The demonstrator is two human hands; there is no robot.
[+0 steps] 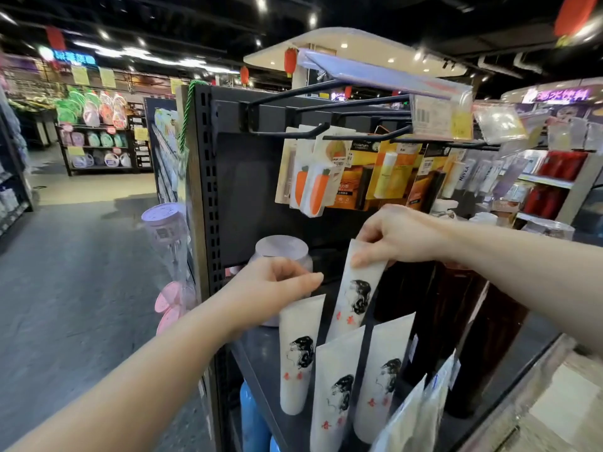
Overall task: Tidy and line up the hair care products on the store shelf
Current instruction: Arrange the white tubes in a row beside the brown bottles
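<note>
Several white tubes with a black drawn head and red characters stand on the dark shelf [257, 357]. My right hand [394, 236] pinches the flat top end of the back tube [354, 295], which tilts to the right. My left hand [270, 288] rests at the top of the left tube [298, 353], fingers curled with the forefinger pointing right; whether it grips the tube is unclear. Two more tubes [336, 393] [380, 376] stand in front. A lilac jar [282, 251] sits behind my left hand.
Dark brown bottles [463, 321] fill the shelf to the right. Carded items, one with carrots [311, 189], hang from black hooks [293, 99] above. Clear packets [421, 415] lean at the front right. A blue bottle [253, 419] stands below. An open aisle floor [91, 272] lies left.
</note>
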